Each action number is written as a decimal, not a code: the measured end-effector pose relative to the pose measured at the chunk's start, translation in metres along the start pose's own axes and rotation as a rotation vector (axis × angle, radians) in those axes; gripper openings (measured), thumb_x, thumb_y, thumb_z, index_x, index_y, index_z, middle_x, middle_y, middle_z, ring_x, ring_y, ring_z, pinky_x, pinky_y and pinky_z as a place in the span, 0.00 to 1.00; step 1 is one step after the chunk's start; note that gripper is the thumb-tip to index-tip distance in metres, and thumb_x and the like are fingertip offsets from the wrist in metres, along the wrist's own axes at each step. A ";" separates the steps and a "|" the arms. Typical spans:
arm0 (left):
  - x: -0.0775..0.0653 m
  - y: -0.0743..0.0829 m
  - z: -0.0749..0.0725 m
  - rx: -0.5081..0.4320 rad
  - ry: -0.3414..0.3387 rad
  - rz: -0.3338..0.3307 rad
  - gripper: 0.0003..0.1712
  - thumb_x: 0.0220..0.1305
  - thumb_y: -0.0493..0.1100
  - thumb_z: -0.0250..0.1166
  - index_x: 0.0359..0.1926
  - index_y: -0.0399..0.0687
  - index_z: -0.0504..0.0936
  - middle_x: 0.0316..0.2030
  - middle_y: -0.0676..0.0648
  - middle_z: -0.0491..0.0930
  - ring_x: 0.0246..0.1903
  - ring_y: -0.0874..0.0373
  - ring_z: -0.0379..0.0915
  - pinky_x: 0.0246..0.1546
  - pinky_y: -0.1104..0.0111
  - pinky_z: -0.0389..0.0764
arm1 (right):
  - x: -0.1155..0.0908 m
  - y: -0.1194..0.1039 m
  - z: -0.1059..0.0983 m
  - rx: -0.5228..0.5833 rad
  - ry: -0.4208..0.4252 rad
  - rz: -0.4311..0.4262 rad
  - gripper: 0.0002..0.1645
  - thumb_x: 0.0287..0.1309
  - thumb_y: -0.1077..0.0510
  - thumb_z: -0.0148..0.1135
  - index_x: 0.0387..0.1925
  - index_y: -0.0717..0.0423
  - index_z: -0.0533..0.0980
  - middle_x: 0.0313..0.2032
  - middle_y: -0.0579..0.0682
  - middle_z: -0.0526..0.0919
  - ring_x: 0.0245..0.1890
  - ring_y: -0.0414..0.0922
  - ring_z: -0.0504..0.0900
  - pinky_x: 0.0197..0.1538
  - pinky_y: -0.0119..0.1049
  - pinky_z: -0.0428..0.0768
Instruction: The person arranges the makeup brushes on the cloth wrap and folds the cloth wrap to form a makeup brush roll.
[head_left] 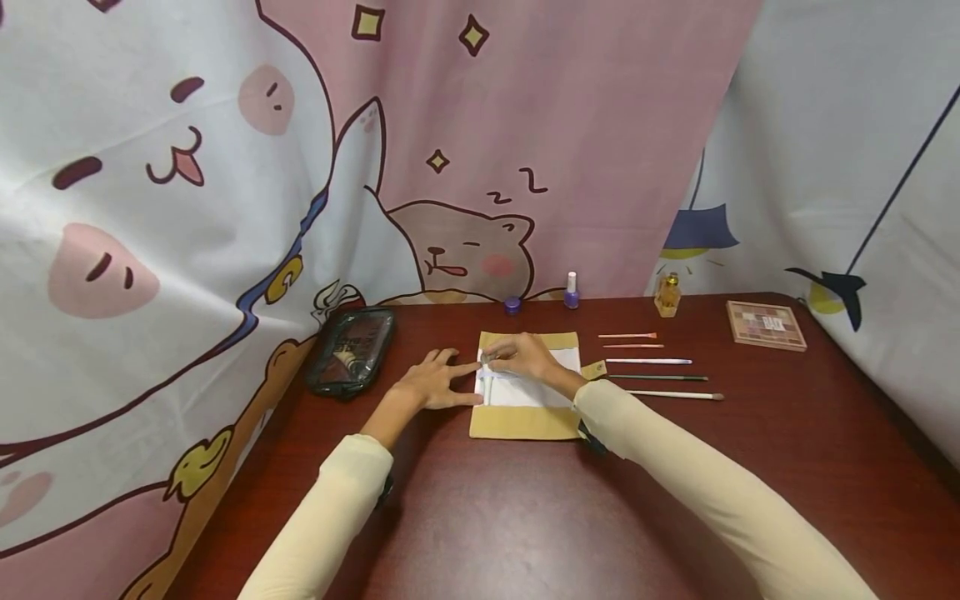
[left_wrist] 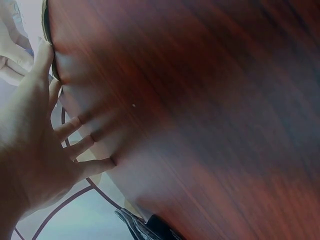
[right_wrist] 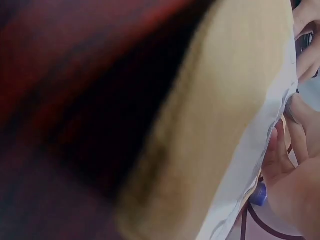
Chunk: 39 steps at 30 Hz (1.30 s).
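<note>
My right hand [head_left: 521, 357] pinches a white-handled brush [head_left: 489, 390] near the left edge of the yellow-and-white brush roll [head_left: 534, 395]; my left hand [head_left: 433, 383], fingers spread, touches that edge.

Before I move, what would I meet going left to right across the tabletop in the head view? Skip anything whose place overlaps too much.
Dark-rimmed clear pouch → left hand → tan-and-white fabric piece → group of slim brushes → flat palette.
</note>
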<state>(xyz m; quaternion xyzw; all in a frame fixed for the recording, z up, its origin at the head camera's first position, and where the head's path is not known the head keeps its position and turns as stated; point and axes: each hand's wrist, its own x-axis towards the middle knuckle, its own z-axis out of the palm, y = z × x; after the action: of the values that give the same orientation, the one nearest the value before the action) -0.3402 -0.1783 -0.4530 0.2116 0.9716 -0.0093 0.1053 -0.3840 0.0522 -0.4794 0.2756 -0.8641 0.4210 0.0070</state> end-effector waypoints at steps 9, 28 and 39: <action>0.003 0.001 0.002 -0.007 -0.003 0.001 0.47 0.64 0.83 0.52 0.80 0.81 0.55 0.80 0.43 0.52 0.78 0.42 0.48 0.64 0.39 0.71 | -0.008 0.003 -0.001 0.013 0.004 -0.032 0.16 0.62 0.62 0.74 0.51 0.61 0.87 0.51 0.56 0.89 0.48 0.54 0.89 0.53 0.47 0.85; 0.003 0.003 0.000 -0.009 0.002 0.005 0.48 0.63 0.83 0.53 0.80 0.79 0.58 0.80 0.43 0.53 0.78 0.42 0.48 0.64 0.39 0.70 | -0.041 -0.008 -0.062 -0.067 0.105 -0.058 0.19 0.61 0.60 0.76 0.53 0.59 0.86 0.50 0.54 0.90 0.46 0.51 0.90 0.49 0.50 0.85; -0.001 0.002 0.005 -0.011 -0.002 -0.008 0.49 0.62 0.83 0.53 0.80 0.78 0.58 0.79 0.44 0.53 0.78 0.42 0.48 0.65 0.39 0.70 | -0.080 -0.003 -0.100 -0.054 0.086 -0.034 0.21 0.62 0.58 0.75 0.56 0.58 0.85 0.52 0.53 0.89 0.48 0.51 0.89 0.50 0.52 0.85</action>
<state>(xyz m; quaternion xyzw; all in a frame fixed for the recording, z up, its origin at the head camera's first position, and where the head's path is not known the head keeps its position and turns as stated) -0.3374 -0.1773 -0.4578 0.2074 0.9723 -0.0048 0.1073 -0.3365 0.1614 -0.4328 0.2715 -0.8693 0.4089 0.0587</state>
